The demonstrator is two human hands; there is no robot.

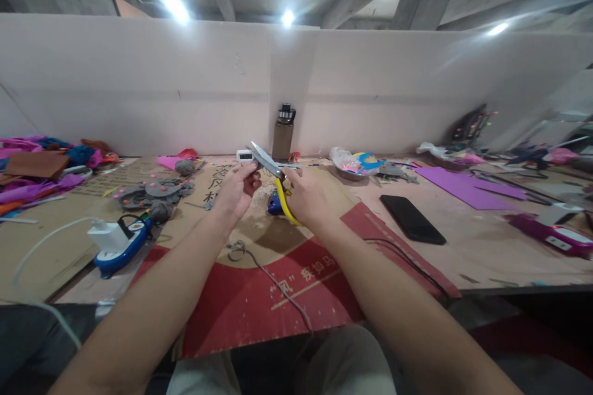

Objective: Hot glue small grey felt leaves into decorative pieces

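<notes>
My right hand (306, 194) grips a pair of scissors (266, 162) by its yellow handles, the blades pointing up and to the left. Close to the blades, my left hand (238, 186) has its thumb and fingers pinched together; what is between them is too small to make out. Just behind the fingertips stands a small white device with a dark display (244, 156). Beneath the scissors lies a blue object (275, 203), partly covered by the yellow handle. A grey cord (273, 281) runs over the red and brown cardboard (222, 315) below my hands.
A dark bottle (283, 133) stands against the white partition (185, 86). Grey felt pieces with pink dots (155, 191) and a blue power strip (123, 250) lie left. Rightward are a bowl of scraps (354, 174), a black phone (411, 219) and purple sheets (467, 188).
</notes>
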